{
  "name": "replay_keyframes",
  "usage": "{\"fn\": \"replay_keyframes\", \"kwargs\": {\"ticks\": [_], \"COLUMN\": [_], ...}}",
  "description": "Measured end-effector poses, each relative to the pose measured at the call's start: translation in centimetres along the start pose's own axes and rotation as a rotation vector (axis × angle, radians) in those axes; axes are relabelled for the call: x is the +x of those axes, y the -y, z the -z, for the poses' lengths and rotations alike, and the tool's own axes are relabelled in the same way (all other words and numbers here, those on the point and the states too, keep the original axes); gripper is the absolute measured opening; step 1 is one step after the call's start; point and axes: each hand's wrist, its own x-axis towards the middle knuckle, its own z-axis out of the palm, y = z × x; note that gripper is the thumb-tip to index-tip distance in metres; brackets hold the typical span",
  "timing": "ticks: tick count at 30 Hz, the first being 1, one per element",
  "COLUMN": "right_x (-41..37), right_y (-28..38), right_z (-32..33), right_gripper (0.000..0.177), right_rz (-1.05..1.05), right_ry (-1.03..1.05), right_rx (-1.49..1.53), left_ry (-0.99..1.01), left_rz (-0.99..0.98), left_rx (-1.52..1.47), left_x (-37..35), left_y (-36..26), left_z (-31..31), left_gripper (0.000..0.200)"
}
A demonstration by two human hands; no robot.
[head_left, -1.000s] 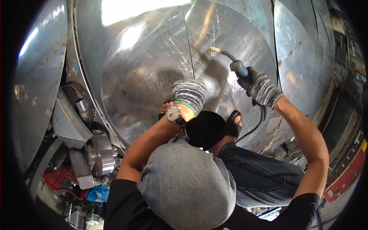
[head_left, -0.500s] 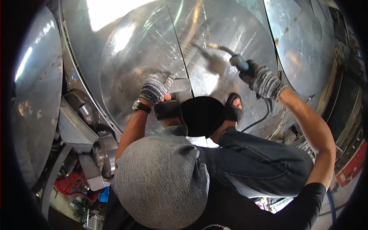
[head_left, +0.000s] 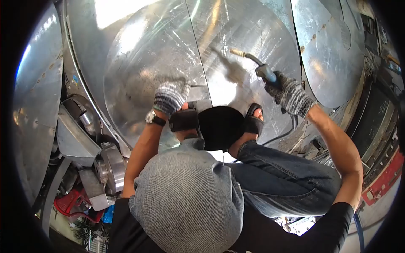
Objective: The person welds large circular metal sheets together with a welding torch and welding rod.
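Note:
My left hand, in a grey knitted glove, is closed low over the round sheet-metal disc. A small flat metal piece juts from its right side toward the straight seam; the fingertips are hidden. My right hand, gloved alike, is wrapped around the handle of a welding torch. The torch's curved neck and brass-coloured nozzle point up and left, held above the disc, casting a shadow on it. The torch cable trails down from the hand.
My sandalled feet rest on the metal, with a black rounded shape between them. Other large metal sheets lie at right and left. Metal scrap and a red plastic item crowd the lower left.
My right hand and the torch have shifted slightly right and down. My left hand stays nearly in place. The view has moved a little.

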Motion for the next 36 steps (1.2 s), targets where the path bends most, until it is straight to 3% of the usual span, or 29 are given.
{"fn": "replay_keyframes", "kwargs": {"ticks": [1,3,4,6,8,10,14,16,17,18,20,21,22,23,24,26,28,30,32,33,34,36], "right_x": [-0.2,-0.3,-0.6,-0.4,0.1,-0.2,-0.8,-0.9,-0.6,-1.1,-1.0,-1.1,-1.5,-1.8,-2.0,-2.4,-2.8,-3.3,-3.9,-4.0,-4.3,-4.8], "right_y": [1.1,1.9,2.5,3.8,2.8,2.8,3.2,3.3,1.6,1.5,1.6,1.7,2.1,3.4,4.2,3.8,4.8,5.7,4.4,7.3,7.4,7.7], "right_z": [0.7,1.0,0.9,1.0,0.6,0.2,-0.2,-0.3,-1.1,-1.4,-0.9,-0.8,-0.5,0.3,0.7,0.0,0.1,-0.4,-2.4,-1.6,-2.0,-2.7], "right_gripper": [0.045,0.046,0.047,0.047,0.043,0.045,0.048,0.047,0.046,0.046,0.044,0.044,0.044,0.045,0.046,0.051,0.049,0.048,0.049,0.054,0.054,0.058], "right_rz": [-0.11,-0.151,-0.178,-0.245,-0.122,-0.102,-0.106,-0.118,-0.008,-0.018,0.036,0.043,0.038,-0.095,-0.227,-0.105,0.01,-0.083,0.019,-0.183,-0.182,-0.057], "right_ry": [0.057,0.075,0.102,0.15,0.096,0.1,0.086,0.109,0.05,0.06,0.056,0.07,0.07,0.176,0.282,0.232,0.289,0.407,0.425,0.567,0.571,0.564], "right_rx": [-0.058,-0.014,0.025,0.057,-0.114,-0.068,-0.027,-0.007,-0.028,-0.023,-0.031,-0.057,-0.054,0.105,0.262,0.206,-0.068,-0.116,-0.279,-0.263,-0.262,-0.38], "left_ry": [-0.01,0.266,0.432,0.429,0.465,-0.139,-0.168,0.405,0.52,0.388,0.385,0.384,0.169,-0.047,-0.047,-0.085,-0.077,-0.065,-0.077,-0.062,-0.059,-0.079], "left_rz": [-0.006,0.238,0.351,0.274,0.388,-0.01,-0.107,0.399,0.356,0.24,0.384,0.378,0.208,0.041,0.041,0.128,0.122,0.116,0.141,0.109,0.112,0.151], "left_rx": [0.003,-0.146,-0.375,-0.047,-0.298,-0.089,-0.043,-0.378,-0.393,-0.078,-0.401,-0.401,-0.238,-0.074,-0.073,-0.139,-0.128,-0.115,-0.104,-0.076,-0.076,-0.094], "left_x": [1.4,3.4,3.2,3.9,3.7,-0.7,0.0,3.3,3.5,3.6,2.6,1.9,0.2,-0.3,-0.5,-0.5,-0.5,-0.6,-0.6,-0.7,-0.8,-0.7], "left_y": [-0.1,-1.3,0.3,0.3,-0.8,0.2,-0.1,-0.9,0.4,0.6,-0.2,0.0,0.4,0.2,0.2,-0.3,-0.5,-0.7,-0.8,-0.4,-0.2,-0.4], "left_z": [0.8,2.9,1.9,2.3,3.6,-0.6,0.5,3.6,2.8,1.9,2.4,1.4,-0.6,-0.7,-0.8,-1.0,-0.8,-0.6,-0.5,-0.9,-1.3,-1.4], "left_gripper": [0.051,0.056,0.059,0.06,0.054,0.05,0.048,0.048,0.05,0.051,0.048,0.048,0.044,0.04,0.04,0.036,0.036,0.036,0.036,0.037,0.037,0.037]}}
